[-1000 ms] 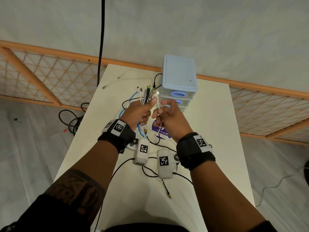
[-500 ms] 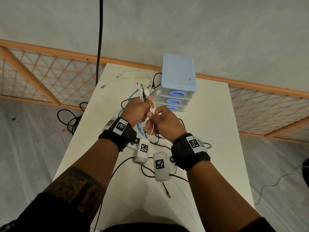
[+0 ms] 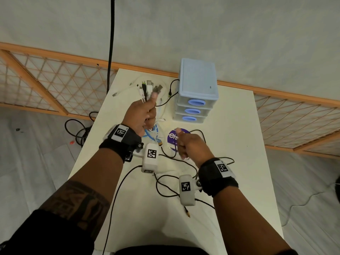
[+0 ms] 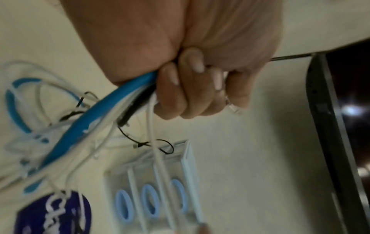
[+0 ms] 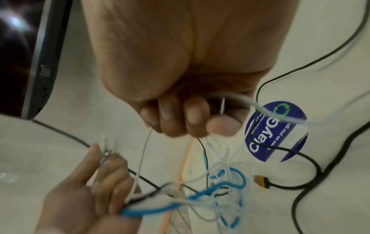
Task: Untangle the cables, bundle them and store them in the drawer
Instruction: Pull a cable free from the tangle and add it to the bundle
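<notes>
My left hand (image 3: 144,115) is raised over the far left of the white table (image 3: 239,144) and grips a bundle of cable ends (image 3: 149,88): white, black and one blue cable (image 4: 80,129). The connectors stick up past my thumb. The loose lengths hang to a tangle (image 3: 153,134) on the table. My right hand (image 3: 185,144) is nearer to me, fingers curled round a thin white cable (image 5: 260,109) that runs toward the bundle. The light blue three-drawer unit (image 3: 196,89) stands at the back, all drawers closed.
A round purple sticker (image 3: 173,138) lies in front of the drawers. Black cables (image 3: 165,183) loop across the near table; one ends in a gold plug (image 3: 187,214). A thicker black lead with a gold connector (image 5: 260,180) lies beside the tangle. More cables lie on the floor at left.
My hands have drawn apart. The left hand lifted the bundle up and away toward the table's far left. The right hand pulled back toward me along the white cable.
</notes>
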{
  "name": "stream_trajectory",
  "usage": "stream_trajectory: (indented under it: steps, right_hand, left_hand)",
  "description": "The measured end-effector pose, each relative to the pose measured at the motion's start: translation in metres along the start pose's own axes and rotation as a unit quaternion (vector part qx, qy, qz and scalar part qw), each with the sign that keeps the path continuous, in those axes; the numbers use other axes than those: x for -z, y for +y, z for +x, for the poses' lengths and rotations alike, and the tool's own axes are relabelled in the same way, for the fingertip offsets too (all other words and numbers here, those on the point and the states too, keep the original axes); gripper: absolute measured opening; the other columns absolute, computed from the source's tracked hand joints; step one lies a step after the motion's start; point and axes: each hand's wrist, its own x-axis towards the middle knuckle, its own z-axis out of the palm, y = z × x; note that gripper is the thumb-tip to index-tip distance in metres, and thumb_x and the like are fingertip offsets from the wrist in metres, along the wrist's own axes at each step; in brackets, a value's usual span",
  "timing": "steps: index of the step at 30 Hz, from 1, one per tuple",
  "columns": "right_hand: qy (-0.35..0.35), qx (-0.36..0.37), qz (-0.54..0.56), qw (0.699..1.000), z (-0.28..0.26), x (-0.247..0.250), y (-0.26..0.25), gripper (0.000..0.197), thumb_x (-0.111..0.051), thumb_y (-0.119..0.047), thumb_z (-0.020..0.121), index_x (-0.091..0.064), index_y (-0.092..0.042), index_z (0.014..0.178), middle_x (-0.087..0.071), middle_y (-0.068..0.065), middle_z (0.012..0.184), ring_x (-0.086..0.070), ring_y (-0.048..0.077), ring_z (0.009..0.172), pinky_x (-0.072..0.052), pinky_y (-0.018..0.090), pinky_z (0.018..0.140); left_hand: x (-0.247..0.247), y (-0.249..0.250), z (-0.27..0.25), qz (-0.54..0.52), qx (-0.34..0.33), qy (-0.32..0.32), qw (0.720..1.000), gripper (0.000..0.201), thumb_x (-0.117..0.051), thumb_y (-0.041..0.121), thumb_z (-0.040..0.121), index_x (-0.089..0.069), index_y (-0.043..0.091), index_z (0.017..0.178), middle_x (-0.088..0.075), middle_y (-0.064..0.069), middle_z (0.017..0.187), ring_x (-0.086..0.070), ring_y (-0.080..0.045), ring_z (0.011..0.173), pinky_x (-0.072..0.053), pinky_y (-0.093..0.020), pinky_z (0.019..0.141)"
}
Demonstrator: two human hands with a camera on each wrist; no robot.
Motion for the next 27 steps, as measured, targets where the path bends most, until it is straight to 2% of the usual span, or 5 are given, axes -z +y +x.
stream_trajectory:
  steps: [6, 10, 16, 22, 27]
  right_hand:
    - [0.0, 0.09, 0.096, 0.991, 0.003, 0.002, -0.014, 0.04, -0.039, -0.028, 0.11, -0.057, -0.011, 0.079, -0.033, -0.004, 0.055, -0.026, 0.008, 0.044, -0.022, 0.021, 0.045]
    - [-0.031, 0.102, 0.114, 0.988, 0.002, -0.001, -0.019, 0.032, -0.038, -0.019, 0.109, -0.063, -0.01, 0.091, -0.037, 0.001, 0.065, -0.028, 0.011, 0.05, -0.026, 0.02, 0.044]
    - [-0.049, 0.099, 0.046, 0.993, -0.001, 0.009, -0.013, 0.027, -0.041, -0.02, 0.11, -0.062, -0.011, 0.095, -0.037, -0.001, 0.063, -0.031, 0.009, 0.049, -0.025, 0.02, 0.047]
    - [0.005, 0.091, -0.007, 0.996, 0.004, -0.001, -0.019, 0.027, -0.037, -0.021, 0.11, -0.059, -0.013, 0.096, -0.041, -0.007, 0.05, -0.03, 0.009, 0.042, -0.026, 0.019, 0.04]
    - [0.001, 0.079, -0.052, 0.996, 0.006, -0.007, -0.024, 0.028, -0.041, -0.03, 0.109, -0.062, -0.014, 0.1, -0.048, -0.008, 0.046, -0.034, 0.012, 0.04, -0.03, 0.02, 0.042]
  left_hand:
    - [-0.002, -0.012, -0.006, 0.323, -0.047, -0.093, 0.941, 0.044, -0.078, 0.043, 0.087, -0.06, 0.02, 0.054, -0.04, 0.002, 0.047, -0.033, -0.015, 0.043, -0.031, -0.025, 0.048]
    - [-0.006, -0.013, 0.0, 0.409, -0.061, -0.033, 0.91, 0.057, -0.074, 0.052, 0.088, -0.05, 0.011, 0.056, -0.043, -0.003, 0.049, -0.038, -0.018, 0.047, -0.034, -0.028, 0.053]
    - [0.004, 0.0, 0.014, 0.211, -0.011, 0.141, 0.967, 0.051, -0.075, 0.051, 0.087, -0.059, 0.007, 0.066, -0.043, 0.002, 0.043, -0.032, -0.016, 0.037, -0.026, -0.025, 0.046]
    - [-0.007, -0.01, 0.006, 0.245, 0.022, -0.019, 0.969, 0.055, -0.081, 0.057, 0.077, -0.05, 0.013, 0.07, -0.04, 0.002, 0.048, -0.03, -0.016, 0.04, -0.027, -0.023, 0.044]
    - [-0.012, -0.017, 0.009, 0.252, -0.004, 0.013, 0.968, 0.045, -0.088, 0.034, 0.076, -0.049, 0.011, 0.068, -0.036, 0.002, 0.048, -0.028, -0.016, 0.041, -0.025, -0.024, 0.044]
